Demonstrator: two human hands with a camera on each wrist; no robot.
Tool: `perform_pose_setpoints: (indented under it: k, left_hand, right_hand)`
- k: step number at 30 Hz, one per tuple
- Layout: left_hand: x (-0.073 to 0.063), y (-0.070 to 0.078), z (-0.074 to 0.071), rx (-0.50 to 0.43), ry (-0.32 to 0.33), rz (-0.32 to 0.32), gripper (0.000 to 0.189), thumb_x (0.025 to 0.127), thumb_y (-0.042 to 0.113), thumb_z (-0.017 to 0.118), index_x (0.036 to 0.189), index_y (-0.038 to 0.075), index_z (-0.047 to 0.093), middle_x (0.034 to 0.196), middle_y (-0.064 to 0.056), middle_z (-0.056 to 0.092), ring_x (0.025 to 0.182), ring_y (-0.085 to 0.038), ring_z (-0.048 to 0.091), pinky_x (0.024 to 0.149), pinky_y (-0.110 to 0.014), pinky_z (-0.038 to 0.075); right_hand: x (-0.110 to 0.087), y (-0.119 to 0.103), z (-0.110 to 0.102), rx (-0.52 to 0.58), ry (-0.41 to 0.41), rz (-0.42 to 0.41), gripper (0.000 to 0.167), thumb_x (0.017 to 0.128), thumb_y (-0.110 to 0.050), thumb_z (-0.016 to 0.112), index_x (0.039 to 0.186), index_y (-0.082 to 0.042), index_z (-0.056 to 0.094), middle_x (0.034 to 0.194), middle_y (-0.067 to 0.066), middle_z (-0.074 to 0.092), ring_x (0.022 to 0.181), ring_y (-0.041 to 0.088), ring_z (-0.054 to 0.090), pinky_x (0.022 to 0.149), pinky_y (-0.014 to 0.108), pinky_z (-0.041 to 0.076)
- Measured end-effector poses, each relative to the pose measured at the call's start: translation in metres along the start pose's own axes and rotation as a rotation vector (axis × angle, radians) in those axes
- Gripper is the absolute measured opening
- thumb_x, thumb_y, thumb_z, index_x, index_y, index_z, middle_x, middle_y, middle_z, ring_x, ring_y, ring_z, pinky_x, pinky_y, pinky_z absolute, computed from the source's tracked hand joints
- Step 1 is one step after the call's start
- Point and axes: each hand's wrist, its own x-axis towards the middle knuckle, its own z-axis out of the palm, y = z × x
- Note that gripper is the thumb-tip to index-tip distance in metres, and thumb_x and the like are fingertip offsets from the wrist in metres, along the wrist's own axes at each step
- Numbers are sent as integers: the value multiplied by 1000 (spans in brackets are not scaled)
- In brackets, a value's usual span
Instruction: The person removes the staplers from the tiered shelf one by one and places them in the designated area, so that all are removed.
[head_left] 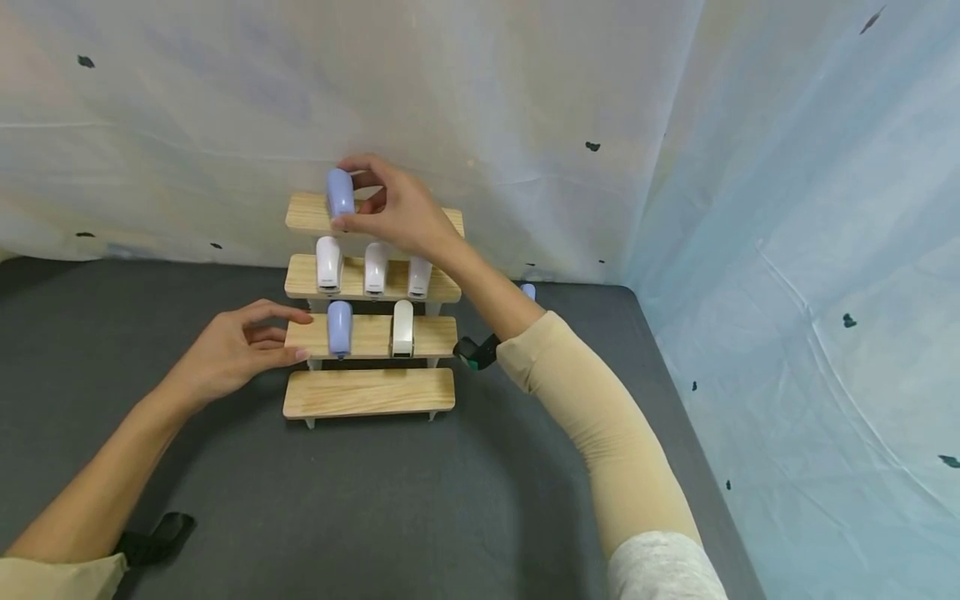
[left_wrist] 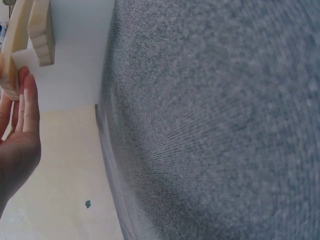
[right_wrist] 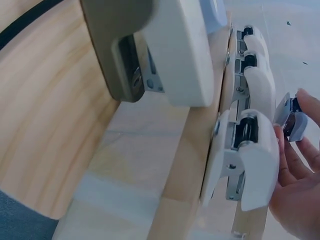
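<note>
A four-step wooden display shelf (head_left: 369,392) stands on a dark table. At the left of its top step, my right hand (head_left: 405,208) pinches a lavender stapler (head_left: 341,192) between thumb and fingers; the right wrist view shows that stapler (right_wrist: 298,124) from its end. My left hand (head_left: 225,350) holds the left end of the step second from the bottom, fingers and thumb on either side of the board. That step carries another lavender stapler (head_left: 340,325) and a cream stapler (head_left: 402,327). Three white staplers (head_left: 376,267) sit on the step above.
Behind the shelf hangs a pale curtain (head_left: 487,92) with dark spots, and another curtain (head_left: 810,292) runs along the right. A small lavender object (head_left: 528,290) shows past my right forearm, mostly hidden. The grey tabletop (head_left: 360,508) extends in front of the shelf.
</note>
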Motion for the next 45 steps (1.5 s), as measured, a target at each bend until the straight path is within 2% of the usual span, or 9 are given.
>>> perform_pose_setpoints:
  k: [9,16,21,26,39,45]
  left_hand:
    - [0,-2,1,-5,5,-4,48,91,26,75,132,8,59,135,-12,53,96,-1,66,72,-23,53]
    - [1,-2,1,1,4,-18,49,91,28,75,133,8,59,129,-16,59,94,-2,67,72,-23,52]
    - [-1,-4,1,-1,1,-23,49,91,28,75,133,9,58,131,-15,58,95,1,65,72,-23,53]
    - [-3,-5,0,-19,6,-12,48,91,25,75,133,8,59,134,-11,54,97,2,64,74,-22,53]
    - [1,-6,-3,13,8,-38,51,90,30,76,134,10,58,136,-14,56,96,2,63,73,-24,53]
    - [-1,-7,-1,38,23,-38,50,89,30,77,132,10,59,133,-13,56,94,3,63,72,-23,53]
  right_hand:
    - [-11,3,-3,85,16,-45,66,84,-15,81,141,-11,49,127,6,59,94,18,66,84,25,51]
    - [-29,-14,-11,134,12,-50,60,86,-8,78,138,-4,49,124,10,59,95,23,66,87,26,50]
    - [-29,4,-14,157,15,-93,61,85,-8,80,138,-5,51,123,10,59,93,23,66,85,29,52]
    - [-31,19,-16,196,54,-138,59,84,-10,80,136,-6,52,121,11,59,91,24,65,84,32,52]
    - [-41,32,-32,176,91,-126,60,84,-10,80,137,-7,53,122,11,59,90,24,65,84,33,52]
    - [-50,38,-36,188,133,-114,60,85,-3,78,139,-3,51,125,15,57,92,28,64,84,35,51]
